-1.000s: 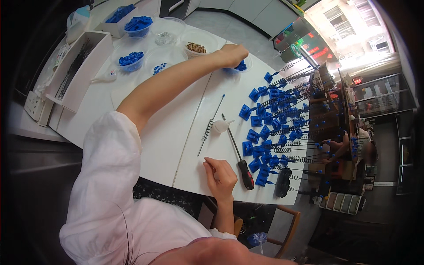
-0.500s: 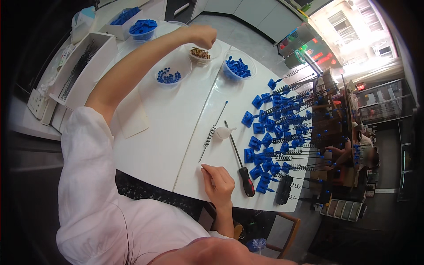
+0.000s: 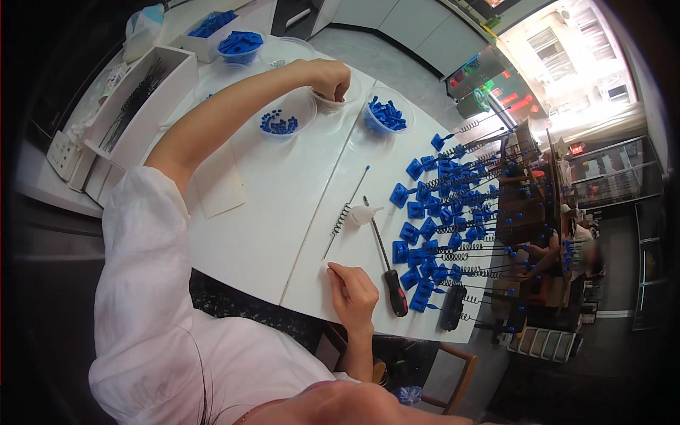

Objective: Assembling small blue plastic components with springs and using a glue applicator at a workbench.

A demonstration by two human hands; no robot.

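The left hand (image 3: pixel 331 76) dips pinched fingers into a small clear bowl (image 3: pixel 338 98) just left of the bowl of blue clips (image 3: pixel 388 115); its tiny, light, hard pieces suit fingertip pinching. The right hand (image 3: pixel 354 292) rests loosely curled on the worktop (image 3: pixel 283 205), holding nothing visible.

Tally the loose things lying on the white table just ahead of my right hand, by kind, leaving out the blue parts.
Black-handled screwdriver: 1
Thin metal rod with a spring: 1
Small white piece: 1
Total: 3
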